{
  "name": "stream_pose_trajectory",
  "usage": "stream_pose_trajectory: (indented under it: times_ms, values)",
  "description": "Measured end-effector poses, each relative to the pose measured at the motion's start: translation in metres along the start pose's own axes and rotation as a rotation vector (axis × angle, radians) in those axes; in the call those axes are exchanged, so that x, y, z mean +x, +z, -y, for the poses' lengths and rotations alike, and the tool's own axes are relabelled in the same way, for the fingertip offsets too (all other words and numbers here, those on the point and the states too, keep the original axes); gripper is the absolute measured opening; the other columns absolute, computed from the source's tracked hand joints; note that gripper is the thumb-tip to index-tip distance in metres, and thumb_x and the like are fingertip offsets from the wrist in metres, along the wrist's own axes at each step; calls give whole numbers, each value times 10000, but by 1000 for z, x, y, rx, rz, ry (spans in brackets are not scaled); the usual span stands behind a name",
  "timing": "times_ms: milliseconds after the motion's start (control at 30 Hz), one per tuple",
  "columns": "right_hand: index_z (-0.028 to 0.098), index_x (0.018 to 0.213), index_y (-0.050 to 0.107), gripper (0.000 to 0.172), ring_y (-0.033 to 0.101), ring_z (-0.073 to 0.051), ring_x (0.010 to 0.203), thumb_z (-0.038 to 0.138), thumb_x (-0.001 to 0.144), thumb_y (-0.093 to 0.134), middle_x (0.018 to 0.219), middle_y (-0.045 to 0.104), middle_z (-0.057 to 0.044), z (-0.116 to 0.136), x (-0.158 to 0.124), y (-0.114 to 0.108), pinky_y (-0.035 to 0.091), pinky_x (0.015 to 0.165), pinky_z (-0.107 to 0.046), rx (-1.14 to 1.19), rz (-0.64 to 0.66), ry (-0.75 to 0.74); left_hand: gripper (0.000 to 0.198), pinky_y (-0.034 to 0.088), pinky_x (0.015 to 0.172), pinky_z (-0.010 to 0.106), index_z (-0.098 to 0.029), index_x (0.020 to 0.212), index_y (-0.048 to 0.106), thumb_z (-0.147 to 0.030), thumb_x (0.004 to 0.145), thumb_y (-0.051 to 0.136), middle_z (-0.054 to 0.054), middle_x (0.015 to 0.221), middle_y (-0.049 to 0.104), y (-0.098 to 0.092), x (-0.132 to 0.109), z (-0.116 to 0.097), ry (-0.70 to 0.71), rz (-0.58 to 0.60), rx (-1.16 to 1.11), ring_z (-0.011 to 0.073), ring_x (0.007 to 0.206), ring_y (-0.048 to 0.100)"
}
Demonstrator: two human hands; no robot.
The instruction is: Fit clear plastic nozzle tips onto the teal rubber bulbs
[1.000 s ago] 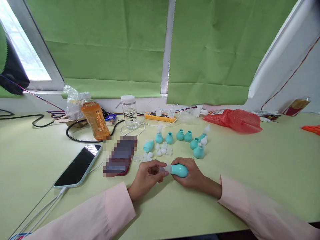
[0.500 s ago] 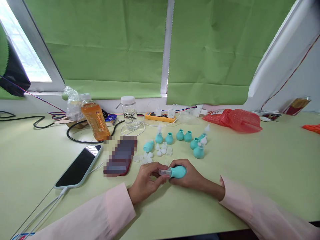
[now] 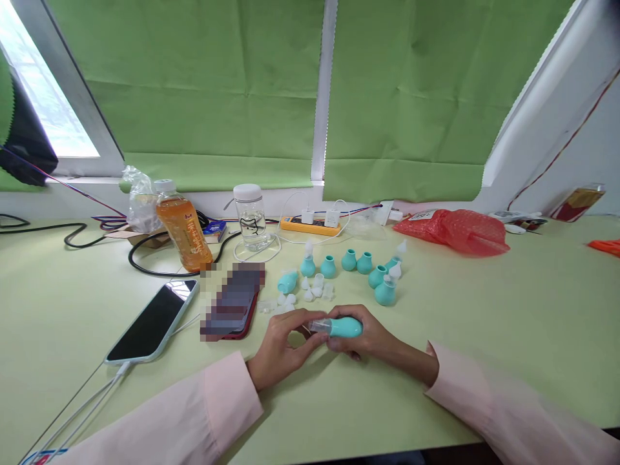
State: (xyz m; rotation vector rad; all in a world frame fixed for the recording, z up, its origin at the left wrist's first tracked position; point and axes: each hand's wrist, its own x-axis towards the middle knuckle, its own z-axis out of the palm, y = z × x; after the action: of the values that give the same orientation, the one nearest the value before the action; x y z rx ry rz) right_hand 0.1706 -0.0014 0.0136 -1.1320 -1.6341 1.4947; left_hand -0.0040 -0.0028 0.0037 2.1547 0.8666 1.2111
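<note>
Between my hands lies a teal nasal aspirator bulb (image 3: 347, 327), on its side, with a clear plastic piece (image 3: 318, 325) at its left end. My right hand (image 3: 364, 336) is closed around the bulb. Thumb and fingers of my left hand (image 3: 287, 342) pinch the clear piece. Just beyond stand several teal bulbs (image 3: 364, 263), some with open necks. One upright bulb (image 3: 307, 266) carries a whitish tip, and another bulb (image 3: 287, 283) lies tipped over. Small white nozzle tips (image 3: 309, 294) and clear connectors (image 3: 267, 306) lie near my left fingers.
A masked dark phone (image 3: 235, 300) and a pale-cased phone (image 3: 152, 323) with a cable lie at left. An orange drink bottle (image 3: 184, 229), a clear jar (image 3: 250, 219) and a yellow power strip (image 3: 310, 226) line the back. A red plastic bag (image 3: 455, 231) lies at back right.
The bulb and clear piece are raised slightly and lie more level. My left fingers have shifted a little around the clear piece; the other things keep their places.
</note>
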Motion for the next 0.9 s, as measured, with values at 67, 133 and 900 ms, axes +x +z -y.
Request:
stream_pose_trajectory:
  times_ms: [67, 133, 900]
  values:
    - [150, 781, 517, 312, 383, -50, 358, 343, 575, 650, 461, 428, 70, 1, 2, -6, 337, 335, -177, 21, -57, -87, 336, 489, 617, 248, -168, 1080, 488, -228, 751, 524, 38, 782, 611, -6, 3, 1, 38, -49, 49, 114, 637, 562]
    - [142, 745, 532, 303, 391, -58, 379, 374, 586, 641, 473, 433, 56, 3, 4, -15, 352, 362, -193, 20, -127, -151, 310, 477, 663, 266, -165, 1081, 475, -188, 772, 482, 54, 836, 595, -12, 7, 5, 100, -93, 141, 126, 707, 550]
    - [152, 623, 576, 198, 479, -105, 489, 343, 599, 620, 572, 553, -8, -5, 5, -24, 402, 476, -223, -52, -125, -217, 175, 329, 701, 431, -163, 759, 599, -98, 668, 464, 123, 968, 511, -17, 15, 11, 91, 305, 1102, 287, 938, 399]
